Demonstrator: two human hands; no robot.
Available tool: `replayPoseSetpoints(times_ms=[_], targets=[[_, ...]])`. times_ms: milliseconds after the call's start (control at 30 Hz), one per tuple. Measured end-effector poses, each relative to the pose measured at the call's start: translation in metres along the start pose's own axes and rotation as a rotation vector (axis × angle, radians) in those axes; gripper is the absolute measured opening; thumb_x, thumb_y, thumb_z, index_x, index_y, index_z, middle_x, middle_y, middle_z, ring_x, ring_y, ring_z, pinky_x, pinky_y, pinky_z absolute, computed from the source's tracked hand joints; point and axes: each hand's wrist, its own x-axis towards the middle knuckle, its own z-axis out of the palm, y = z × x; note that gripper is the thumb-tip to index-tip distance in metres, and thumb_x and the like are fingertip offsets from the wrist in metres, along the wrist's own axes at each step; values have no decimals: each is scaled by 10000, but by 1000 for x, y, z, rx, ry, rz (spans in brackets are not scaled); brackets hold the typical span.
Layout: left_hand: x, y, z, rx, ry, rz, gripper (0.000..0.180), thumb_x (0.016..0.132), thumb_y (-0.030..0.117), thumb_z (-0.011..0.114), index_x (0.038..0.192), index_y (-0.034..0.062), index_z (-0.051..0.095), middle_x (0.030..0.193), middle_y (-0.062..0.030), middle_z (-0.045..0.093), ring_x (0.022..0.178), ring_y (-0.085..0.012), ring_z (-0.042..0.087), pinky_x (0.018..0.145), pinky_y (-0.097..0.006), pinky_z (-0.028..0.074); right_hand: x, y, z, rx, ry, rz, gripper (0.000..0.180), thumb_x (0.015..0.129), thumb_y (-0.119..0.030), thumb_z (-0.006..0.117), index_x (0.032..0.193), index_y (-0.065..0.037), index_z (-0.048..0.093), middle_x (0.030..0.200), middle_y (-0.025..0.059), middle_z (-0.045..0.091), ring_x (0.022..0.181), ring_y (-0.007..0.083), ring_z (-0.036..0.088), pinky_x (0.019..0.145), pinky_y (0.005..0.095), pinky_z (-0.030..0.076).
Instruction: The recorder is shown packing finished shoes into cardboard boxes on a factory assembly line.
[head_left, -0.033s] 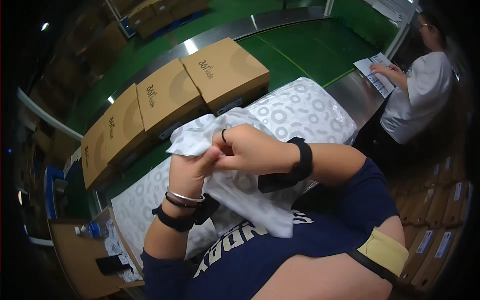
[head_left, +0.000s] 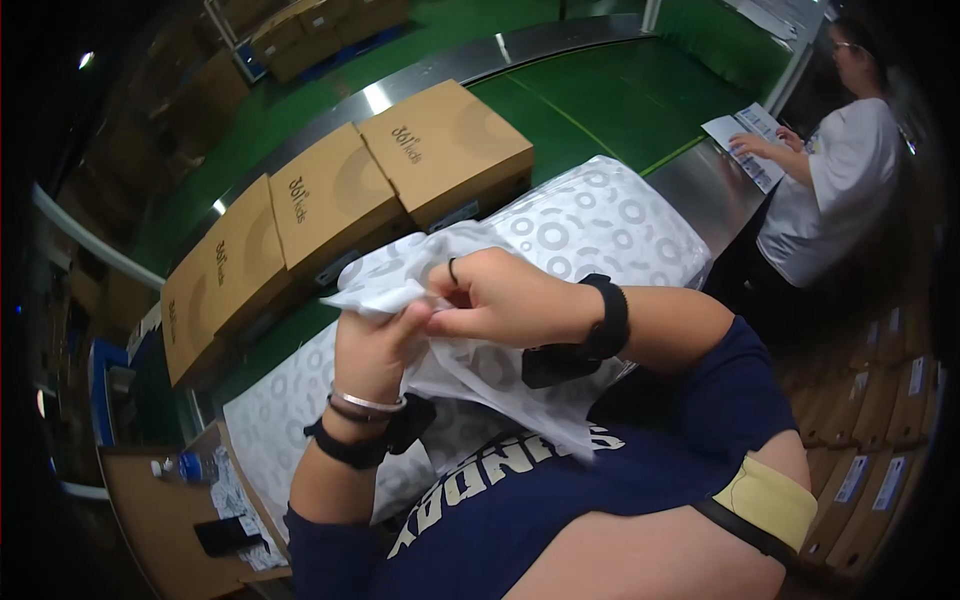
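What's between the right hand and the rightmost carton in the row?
Head view: between the right hand and the rightmost brown carton lie part of the crumpled, grey-patterned white sheet and the edge of the similarly patterned stack.

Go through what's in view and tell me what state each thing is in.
Left hand: closed on loose sheet
Right hand: pinching same sheet
Loose sheet: crumpled
Patterned paper stack: laid flat
Brown boxes: closed, in a row
Phone-like object: dark, lying down
Bottle: cap unclear
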Motion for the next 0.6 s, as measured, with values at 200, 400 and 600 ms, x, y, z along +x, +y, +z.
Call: replayPoseSetpoints(times_ms=[200,400,600], targets=[[-15,-24,-55,305,199,-3,276,792,124,616,977,-79,589,926,-93,620,758,-133,568,696,-241,447,-72,109,-135,477,283,508,194,774,-46,540,954,6,588,838,64,612,746,158,583,701,271,482],[-19,-59,-56,602,403,-415,625,721,105,645,1261,-15,352,1121,-193,497,850,-205,571,765,-307,455,-175,167,-221,-673,496,931,344,794,-145,564,1096,15,533,1033,125,589,931,192,563,807,304,440],[-33,-60,-18,690,210,-50,855,666,74,633,1356,3,133,1358,-245,223,1244,-307,293,1016,-365,258,-128,161,-146,-537,10,463,451,777,-217,591,1186,-57,491,1182,174,503,1089,288,485,944,330,358]])
